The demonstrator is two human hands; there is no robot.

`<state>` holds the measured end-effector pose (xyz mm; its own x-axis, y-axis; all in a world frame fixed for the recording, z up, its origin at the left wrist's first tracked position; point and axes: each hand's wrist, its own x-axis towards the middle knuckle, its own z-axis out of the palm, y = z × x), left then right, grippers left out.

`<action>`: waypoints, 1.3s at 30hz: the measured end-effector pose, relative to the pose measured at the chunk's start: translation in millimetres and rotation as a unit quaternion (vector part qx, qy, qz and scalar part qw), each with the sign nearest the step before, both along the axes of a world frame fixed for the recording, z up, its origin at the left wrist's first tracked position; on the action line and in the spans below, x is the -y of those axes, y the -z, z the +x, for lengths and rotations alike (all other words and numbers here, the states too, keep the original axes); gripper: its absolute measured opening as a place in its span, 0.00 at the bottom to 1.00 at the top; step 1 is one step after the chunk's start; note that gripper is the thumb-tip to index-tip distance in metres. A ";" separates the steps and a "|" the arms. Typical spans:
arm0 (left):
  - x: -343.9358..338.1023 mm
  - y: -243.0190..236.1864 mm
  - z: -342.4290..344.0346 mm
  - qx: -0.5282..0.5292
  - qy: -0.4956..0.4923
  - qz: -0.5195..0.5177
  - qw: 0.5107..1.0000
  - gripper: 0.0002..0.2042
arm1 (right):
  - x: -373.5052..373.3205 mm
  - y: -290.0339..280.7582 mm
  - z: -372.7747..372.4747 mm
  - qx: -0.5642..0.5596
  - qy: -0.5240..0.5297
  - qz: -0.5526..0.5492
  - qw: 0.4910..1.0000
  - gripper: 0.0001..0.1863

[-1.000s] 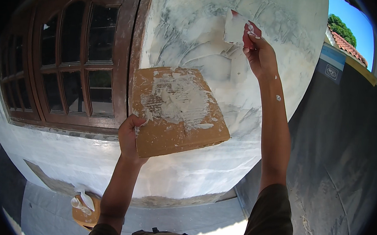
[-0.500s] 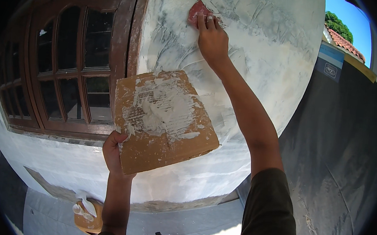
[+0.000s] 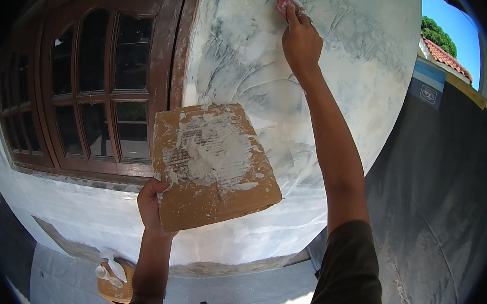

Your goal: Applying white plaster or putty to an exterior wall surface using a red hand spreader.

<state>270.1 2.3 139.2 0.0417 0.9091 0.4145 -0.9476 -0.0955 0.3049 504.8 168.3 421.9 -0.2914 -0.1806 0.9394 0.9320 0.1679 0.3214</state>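
My left hand grips a flat brown cardboard piece by its lower left corner, thumb on top and the other fingers hidden beneath. White putty is smeared thickly over the board's upper middle. High up, my right hand is closed on a small red putty scraper, whose edge lies against the wall. Grey-white streaks and ridges of putty cover the wall around the scraper.
Left of the wall's coated part is a brown wooden window with dark panes. Low at the left, a brown container carries a white bag-like item. A dark sheet hangs at the right, with a tiled roof behind it.
My right hand has moved up and to the right along the wall with the scraper. The cardboard in my left hand sits slightly lower in view.
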 end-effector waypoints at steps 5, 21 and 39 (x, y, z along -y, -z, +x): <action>2.7 4.6 2.8 -0.017 -0.004 -0.017 1.000 0.22 | -32.3 30.9 -35.2 0.019 0.025 0.044 0.999 0.21; 20.6 14.0 -17.4 -0.014 -0.025 -0.045 0.999 0.23 | 1.1 132.5 -49.4 0.064 -0.032 -0.047 0.996 0.26; 26.3 1.8 -82.1 -0.012 -0.047 0.001 0.999 0.23 | -26.9 34.1 -120.5 -0.075 -0.056 0.011 0.996 0.23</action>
<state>188.0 -24.0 137.3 -0.0336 0.9085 0.4165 -0.9265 -0.1845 0.3279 384.3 195.2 387.7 -0.1243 -0.2241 0.9666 0.9459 0.2676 0.1837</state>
